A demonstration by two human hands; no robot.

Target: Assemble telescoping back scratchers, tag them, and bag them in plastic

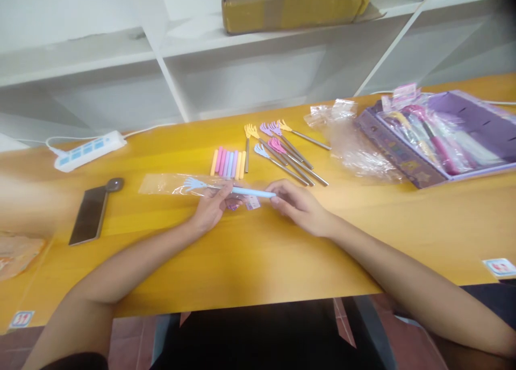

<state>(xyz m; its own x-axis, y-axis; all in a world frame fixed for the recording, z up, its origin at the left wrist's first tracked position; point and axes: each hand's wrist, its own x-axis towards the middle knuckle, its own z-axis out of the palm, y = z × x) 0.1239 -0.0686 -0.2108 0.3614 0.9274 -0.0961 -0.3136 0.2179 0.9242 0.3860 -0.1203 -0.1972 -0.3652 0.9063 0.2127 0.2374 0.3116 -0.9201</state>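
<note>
Blue scratcher (pixel 253 192): 1, held by left hand (pixel 212 206) and right hand (pixel 300 206) | tubes (pixel 230 164): 8 | power strip (pixel 91 151): 1

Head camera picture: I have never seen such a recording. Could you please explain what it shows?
There is no machine: these are a person's two bare hands, seen from a camera worn on the head. The left hand holds a blue-handled stick and a clear wrapper; the stick has a blue, hand-shaped end. The right hand has its fingers at the handle's tip. On the table, beyond the hands, lie a row of coloured tubes and several metal rods with similar ends. Further right are loose plastic wrappers and a purple box holding packaged items; further left, a power strip.
</note>
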